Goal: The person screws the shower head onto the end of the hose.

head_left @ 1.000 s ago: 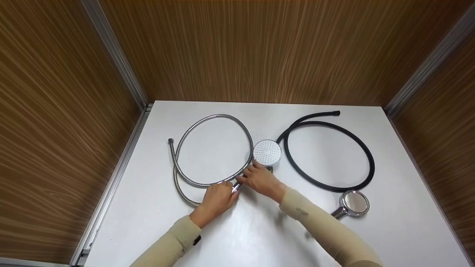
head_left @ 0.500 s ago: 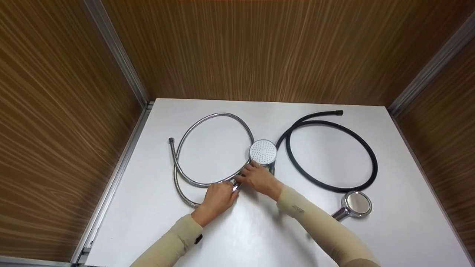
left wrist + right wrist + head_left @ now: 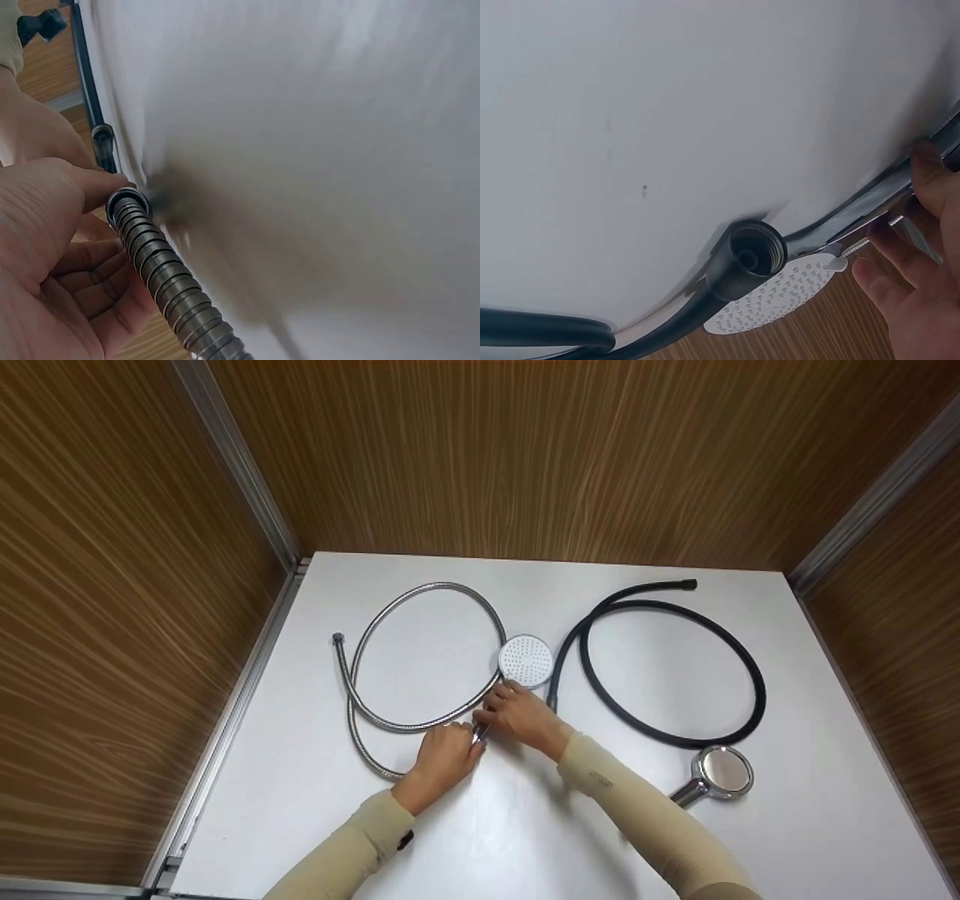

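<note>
Slid toward the tabletop's left edge since a second ago, the white head now overlaps the side of the steel hose that faces the right edge. The right hand grips its handle, while the left hand pinches the steel hose's nut between thumb and fingers. Toward the near right corner, the chrome head lies just beside the black hose.
</note>
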`<state>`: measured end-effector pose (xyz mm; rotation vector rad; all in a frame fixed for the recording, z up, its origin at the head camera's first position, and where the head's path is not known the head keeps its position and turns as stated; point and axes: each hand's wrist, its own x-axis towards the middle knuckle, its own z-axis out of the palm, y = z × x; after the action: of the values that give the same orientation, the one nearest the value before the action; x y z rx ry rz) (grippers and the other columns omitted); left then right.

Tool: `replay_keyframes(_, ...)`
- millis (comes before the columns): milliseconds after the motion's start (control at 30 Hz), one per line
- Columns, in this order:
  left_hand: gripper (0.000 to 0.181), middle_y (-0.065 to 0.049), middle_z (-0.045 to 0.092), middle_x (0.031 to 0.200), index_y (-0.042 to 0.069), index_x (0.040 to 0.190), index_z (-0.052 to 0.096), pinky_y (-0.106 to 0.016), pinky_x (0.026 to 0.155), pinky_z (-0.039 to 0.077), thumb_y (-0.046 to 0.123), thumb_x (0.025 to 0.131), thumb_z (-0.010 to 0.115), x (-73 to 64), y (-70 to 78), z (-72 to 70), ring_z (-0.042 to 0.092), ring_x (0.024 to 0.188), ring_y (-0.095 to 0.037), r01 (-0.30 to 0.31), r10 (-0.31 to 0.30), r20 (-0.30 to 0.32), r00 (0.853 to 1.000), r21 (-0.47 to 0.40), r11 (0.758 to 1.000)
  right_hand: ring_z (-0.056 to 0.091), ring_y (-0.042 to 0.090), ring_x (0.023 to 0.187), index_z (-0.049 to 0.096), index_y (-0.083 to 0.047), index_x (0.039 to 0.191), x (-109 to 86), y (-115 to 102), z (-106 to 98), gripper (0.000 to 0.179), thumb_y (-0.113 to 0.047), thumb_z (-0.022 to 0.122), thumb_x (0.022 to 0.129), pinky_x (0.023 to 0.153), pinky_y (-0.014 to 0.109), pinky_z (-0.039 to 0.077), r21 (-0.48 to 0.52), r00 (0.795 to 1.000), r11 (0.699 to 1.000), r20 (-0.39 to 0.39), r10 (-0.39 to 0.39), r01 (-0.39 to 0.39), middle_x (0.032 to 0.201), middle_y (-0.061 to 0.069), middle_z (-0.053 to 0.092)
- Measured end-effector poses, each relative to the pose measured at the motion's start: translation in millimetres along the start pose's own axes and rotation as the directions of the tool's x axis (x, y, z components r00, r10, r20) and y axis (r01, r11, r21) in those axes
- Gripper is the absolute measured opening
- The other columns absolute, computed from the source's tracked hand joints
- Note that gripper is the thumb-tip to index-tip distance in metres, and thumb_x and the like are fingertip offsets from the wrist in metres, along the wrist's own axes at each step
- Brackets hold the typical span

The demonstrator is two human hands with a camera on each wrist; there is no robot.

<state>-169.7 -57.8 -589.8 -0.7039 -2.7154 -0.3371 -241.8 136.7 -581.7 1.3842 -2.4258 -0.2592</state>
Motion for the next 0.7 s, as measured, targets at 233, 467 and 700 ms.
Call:
replay_keyframes(233,0.027,-0.011,0.067,0.068,0.006,0.076,0.066,-0.043,0.053,0.051,0.025,0.092,0.077,-2.3,3.8,0.5,0.066,0.059,-0.03,0.04,-0.039,0.029,0.999,-0.031,0.999,0.065,0.023,0.112,0.074,-0.029,0.117,-3.1,-2.5,0.2,0.03,-0.015,0.071,0.091,0.105,0.04,0.053,0.006,1.0,1.0,-0.015,-0.005,0.005,0.113,-0.001,0.073)
replay_keyframes(467,0.027,-0.012,0.067,0.069,0.006,0.077,0.067,-0.043,0.053,0.052,0.026,0.092,0.078,-1.3,5.7,1.0,0.066,0.06,-0.031,0.072,-0.071,0.033,0.997,-0.04,0.997,0.065,0.024,0.106,0.074,-0.026,0.113,-4.4,-3.5,1.1,0.024,-0.018,0.07,0.091,0.099,0.037,0.054,0.055,0.998,0.998,-0.057,0.012,-0.008,0.109,0.001,0.073)
replay_keyframes(700,0.029,-0.012,0.068,0.068,0.006,0.077,0.067,-0.042,0.052,0.052,0.028,0.092,0.079,-2.5,7.6,2.8,0.067,0.059,-0.031,0.097,-0.097,-0.002,0.995,-0.031,0.995,0.067,0.025,0.098,0.074,-0.019,0.112,-7.9,2.1,-3.0,0.02,-0.023,0.07,0.093,0.091,0.038,0.057,0.127,0.991,0.99,-0.104,0.078,-0.065,0.1,0.004,0.072)
